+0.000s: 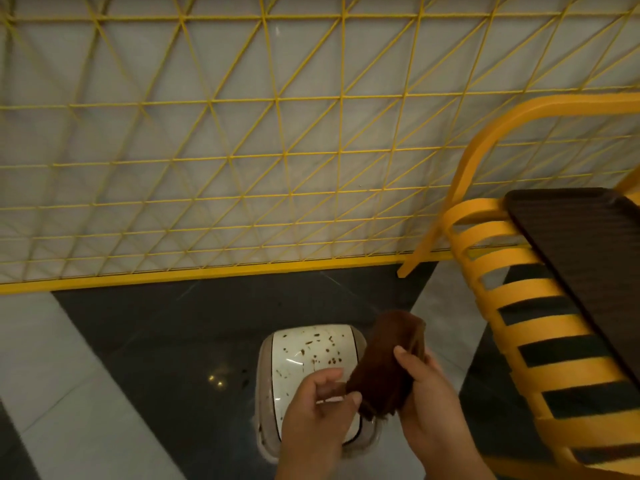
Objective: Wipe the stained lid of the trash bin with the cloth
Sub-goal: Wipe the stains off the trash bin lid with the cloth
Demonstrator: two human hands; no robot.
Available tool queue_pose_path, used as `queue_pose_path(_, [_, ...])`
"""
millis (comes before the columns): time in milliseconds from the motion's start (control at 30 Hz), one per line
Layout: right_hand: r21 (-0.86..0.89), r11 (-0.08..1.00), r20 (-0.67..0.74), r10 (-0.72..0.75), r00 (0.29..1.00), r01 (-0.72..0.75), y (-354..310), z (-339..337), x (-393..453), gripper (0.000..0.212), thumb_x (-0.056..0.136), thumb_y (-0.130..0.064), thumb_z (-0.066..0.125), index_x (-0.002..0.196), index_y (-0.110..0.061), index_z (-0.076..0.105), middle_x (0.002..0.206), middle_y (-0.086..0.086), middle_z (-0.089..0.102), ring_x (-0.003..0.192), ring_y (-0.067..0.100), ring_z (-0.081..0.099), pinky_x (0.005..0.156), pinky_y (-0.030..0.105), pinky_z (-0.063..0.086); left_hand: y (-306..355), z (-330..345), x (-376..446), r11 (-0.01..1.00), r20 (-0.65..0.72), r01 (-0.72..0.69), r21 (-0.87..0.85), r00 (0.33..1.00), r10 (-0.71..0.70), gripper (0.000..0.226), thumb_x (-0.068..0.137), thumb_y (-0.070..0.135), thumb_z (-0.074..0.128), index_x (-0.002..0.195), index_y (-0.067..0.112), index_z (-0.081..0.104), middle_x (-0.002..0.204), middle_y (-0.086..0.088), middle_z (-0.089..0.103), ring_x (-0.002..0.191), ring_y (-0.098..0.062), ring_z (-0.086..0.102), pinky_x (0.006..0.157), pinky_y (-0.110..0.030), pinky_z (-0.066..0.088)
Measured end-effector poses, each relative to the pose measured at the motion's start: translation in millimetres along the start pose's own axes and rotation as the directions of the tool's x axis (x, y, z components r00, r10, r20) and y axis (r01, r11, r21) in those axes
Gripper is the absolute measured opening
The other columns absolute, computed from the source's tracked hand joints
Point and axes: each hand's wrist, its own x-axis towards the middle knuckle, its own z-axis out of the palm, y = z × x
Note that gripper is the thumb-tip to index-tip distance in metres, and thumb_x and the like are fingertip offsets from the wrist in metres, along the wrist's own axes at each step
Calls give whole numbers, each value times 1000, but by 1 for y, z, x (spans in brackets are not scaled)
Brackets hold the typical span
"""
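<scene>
Dark floor point(166, 327); both hands, left hand point(318, 403) and right hand point(420, 393), grip the cloth point(388, 365) above the lid point(311, 355)'s four o'clock — wiping bunched could just smear stains.

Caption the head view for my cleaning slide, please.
Both hands, left and right, hold a brown cloth above the bin's spotted white lid.

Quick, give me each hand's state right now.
Left hand: grip closed on the lower end of the brown cloth.
Right hand: grip closed around the same cloth, held above the stained lid.
</scene>
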Motion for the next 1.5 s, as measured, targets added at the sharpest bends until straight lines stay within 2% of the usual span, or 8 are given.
queue_pose_path(100, [-77, 993, -49, -93, 994, 89, 2, -13, 1, 52, 88, -13, 62, 136, -25, 47, 124, 9, 61, 110, 33, 58, 99, 56, 43, -8, -10, -5, 995, -53, -101, 23, 993, 102, 25, 80, 17, 73, 98, 30, 63, 97, 9, 67, 91, -9, 61, 77, -20, 46])
queue_pose_path(300, [-274, 951, -89, -176, 980, 145, 8, -45, -10, 40, 89, -16, 62, 126, -26, 54, 111, 3, 63, 98, 29, 59, 93, 55, 47, -39, -30, -23, 971, -165, -209, 114, 960, 226, 19, 82, 13, 69, 92, 28, 65, 97, 10, 66, 89, -1, 59, 66, -9, 39])
queue_pose_path(633, [-607, 782, -89, -247, 965, 144, 35, -67, 24, 44, 91, -22, 60, 132, -32, 48, 114, 0, 58, 100, 27, 60, 90, 54, 51, -45, -59, 7, 937, -279, -173, 304, 924, 261, 20, 87, 29, 61, 106, 36, 59, 116, 9, 51, 105, -11, 53, 88, -33, 47])
queue_pose_path(833, [-748, 634, 16, -279, 960, 197, 46, -66, 49, 33, 93, -23, 56, 125, -33, 51, 102, -5, 60, 87, 15, 61, 69, 34, 54, -39, -51, 13, 861, -193, -294, 416, 896, 399, 27, 91, 19, 57, 112, 36, 53, 117, 12, 42, 107, -4, 40, 87, -23, 38])
queue_pose_path(1033, [-785, 585, 90, -219, 972, 204, 59, -61, 55, 30, 94, -17, 56, 120, -32, 58, 104, -12, 62, 98, 10, 58, 94, 37, 48, -43, -55, 23, 802, -195, -285, 525, 877, 439, 36, 89, 20, 59, 124, 27, 55, 128, 9, 46, 115, -7, 42, 94, -28, 39])
queue_pose_path(1200, [-808, 530, 154, -233, 960, 258, 65, -68, 51, 30, 93, -13, 56, 115, -32, 61, 105, -13, 64, 97, 7, 60, 84, 25, 47, -48, -52, 25, 758, -177, -299, 580, 861, 476, 39, 88, 23, 60, 126, 31, 53, 135, 8, 44, 122, -11, 41, 100, -36, 41])
queue_pose_path(1367, [-793, 485, 180, -391, 903, 368, 56, -65, 44, 35, 94, -14, 55, 117, -41, 53, 101, -22, 57, 93, 0, 55, 75, 14, 43, -52, -37, 24, 577, -36, -376, 725, 816, 577, 45, 87, 35, 59, 131, 37, 48, 145, 11, 35, 134, -11, 27, 116, -41, 15])
queue_pose_path(1500, [-770, 374, 299, -506, 810, 517, 50, -50, 48, 34, 93, -20, 57, 114, -46, 53, 104, -24, 58, 99, -3, 55, 82, 18, 45, -50, -26, 28, 380, 120, -418, 825, 788, 604, 53, 91, 45, 49, 141, 43, 32, 155, 15, 15, 143, -9, 0, 107, -29, -22])
